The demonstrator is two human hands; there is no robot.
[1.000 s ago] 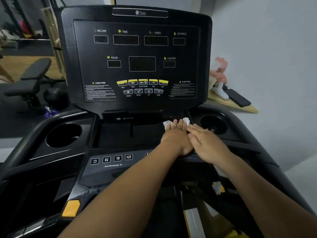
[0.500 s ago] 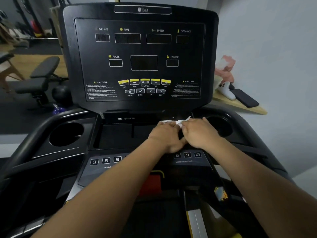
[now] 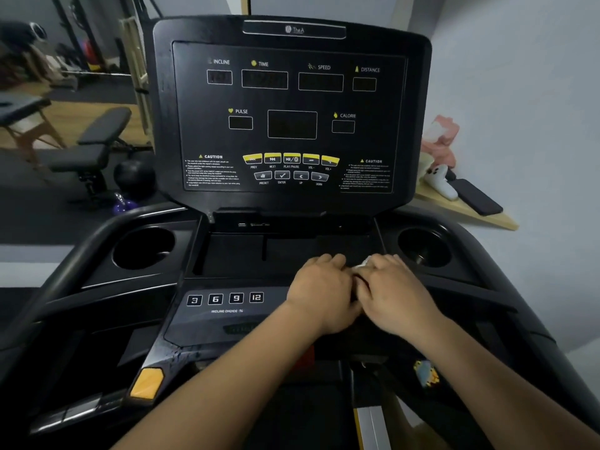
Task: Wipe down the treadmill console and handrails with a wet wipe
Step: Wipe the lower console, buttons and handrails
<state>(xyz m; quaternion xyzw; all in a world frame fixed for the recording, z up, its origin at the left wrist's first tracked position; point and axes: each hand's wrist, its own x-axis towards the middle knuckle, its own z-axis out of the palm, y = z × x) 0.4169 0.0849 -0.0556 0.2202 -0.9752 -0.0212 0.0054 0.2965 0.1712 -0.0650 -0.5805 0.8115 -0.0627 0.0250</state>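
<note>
The black treadmill console [image 3: 292, 102] stands upright in front of me, its displays dark. Below it lies a flat tray [image 3: 259, 251] with a cup holder on each side. My left hand [image 3: 319, 287] and my right hand [image 3: 394, 287] rest side by side at the tray's near right edge, fingers curled and touching. A small piece of the white wet wipe [image 3: 362, 264] peeks out between them, held by both hands. Most of the wipe is hidden. The left handrail [image 3: 74, 264] curves down at the left.
Cup holders sit at left [image 3: 144, 246] and right [image 3: 423, 246]. Incline buttons [image 3: 225, 298] lie left of my hands. A wooden shelf [image 3: 467, 206] at right carries a phone and a white controller. A weight bench [image 3: 94, 147] and a black ball stand at left.
My hands went from flat on the wipe to bunching it between them and have drawn back toward me to the tray's near edge. Less of the wipe shows now.
</note>
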